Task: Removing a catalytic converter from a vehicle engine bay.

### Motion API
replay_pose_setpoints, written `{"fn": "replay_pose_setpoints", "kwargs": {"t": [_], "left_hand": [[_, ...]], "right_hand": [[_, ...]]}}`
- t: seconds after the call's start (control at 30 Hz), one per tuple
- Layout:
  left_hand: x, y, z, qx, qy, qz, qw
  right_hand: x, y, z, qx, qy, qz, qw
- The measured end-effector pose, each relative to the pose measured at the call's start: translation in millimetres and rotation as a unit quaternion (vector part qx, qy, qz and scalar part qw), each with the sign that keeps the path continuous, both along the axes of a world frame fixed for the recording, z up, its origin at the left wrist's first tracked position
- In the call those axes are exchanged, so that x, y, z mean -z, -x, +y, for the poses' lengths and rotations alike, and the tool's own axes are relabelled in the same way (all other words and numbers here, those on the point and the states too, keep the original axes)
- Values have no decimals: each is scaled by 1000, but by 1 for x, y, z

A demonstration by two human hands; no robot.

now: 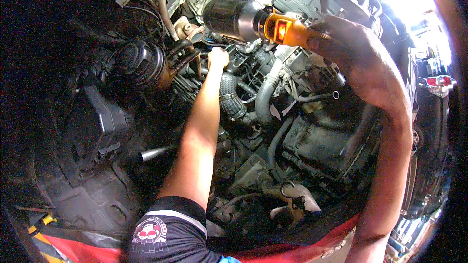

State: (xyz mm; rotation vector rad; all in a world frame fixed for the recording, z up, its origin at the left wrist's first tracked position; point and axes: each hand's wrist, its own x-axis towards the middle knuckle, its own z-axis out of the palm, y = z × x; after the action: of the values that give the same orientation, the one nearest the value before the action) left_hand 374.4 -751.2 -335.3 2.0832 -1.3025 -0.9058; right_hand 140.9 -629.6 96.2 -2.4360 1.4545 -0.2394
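Holding a black-and-orange handheld device [256, 22] in the right hand [348, 44] — grip closed around its orange end, over the far side of the engine [282, 68], apparently to leave space beneath. Reaching in over the red body panel [312, 242] with both arms [200, 131] spread wide, probably to keep the view between them open. Placing the left hand [218, 60], tightly curled, just beyond the ribbed black hose [230, 95], seemingly for want of room — cannot tell about any object inside that grip.

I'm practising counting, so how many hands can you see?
2. The left hand is among the engine parts; the right hand, upper right, grips an orange and black tool.
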Motion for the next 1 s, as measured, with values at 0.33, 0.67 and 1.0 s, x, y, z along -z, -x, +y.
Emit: {"fn": "replay_pose_setpoints", "kwargs": {"t": [0.33,0.67,1.0], "left_hand": [[-7,1,2,-4,2,-2,1000],[3,0,0,6,9,-4,1000],[18,1,-7,16,6,-5,1000]], "right_hand": [[10,17,-2,-29,52,4,998],[0,-2,4,14,-24,-37,999],[8,9,-4,-84,63,-44,993]]}}
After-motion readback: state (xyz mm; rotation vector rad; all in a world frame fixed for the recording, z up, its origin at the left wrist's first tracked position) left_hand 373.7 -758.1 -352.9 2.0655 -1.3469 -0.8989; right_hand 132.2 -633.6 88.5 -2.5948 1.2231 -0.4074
